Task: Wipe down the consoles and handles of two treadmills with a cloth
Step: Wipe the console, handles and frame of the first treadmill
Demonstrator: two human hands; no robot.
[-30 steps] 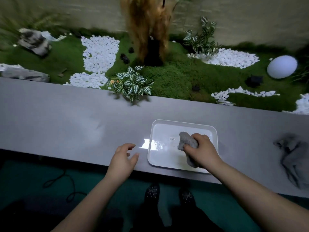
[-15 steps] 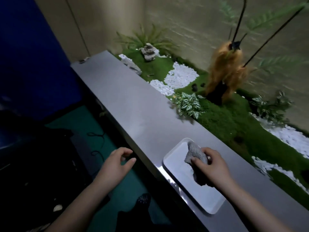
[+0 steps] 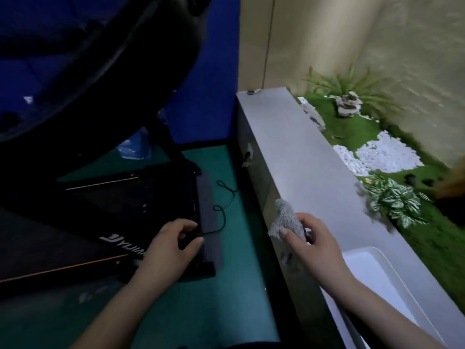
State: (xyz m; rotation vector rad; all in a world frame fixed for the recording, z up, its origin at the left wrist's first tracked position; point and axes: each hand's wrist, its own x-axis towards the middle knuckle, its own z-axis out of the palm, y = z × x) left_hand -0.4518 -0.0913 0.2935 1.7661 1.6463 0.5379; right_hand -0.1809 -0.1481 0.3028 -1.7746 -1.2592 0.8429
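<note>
A dim room has a blue wall point(image 3: 216, 71) beside a beige wall point(image 3: 377, 34), a green floor point(image 3: 226, 285), and a long grey counter point(image 3: 302, 159) edging a moss bed point(image 3: 352, 127) with white pebbles point(image 3: 387, 154).

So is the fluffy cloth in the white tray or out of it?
Out. The right hand grips the grey cloth, bunched up, off to the side of the white tray.

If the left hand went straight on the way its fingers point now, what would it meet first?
Probably the treadmill's grey side rail, just beyond the curled fingers of the left hand, where a black cord lies; depth is unclear, so it might pass above.
</note>
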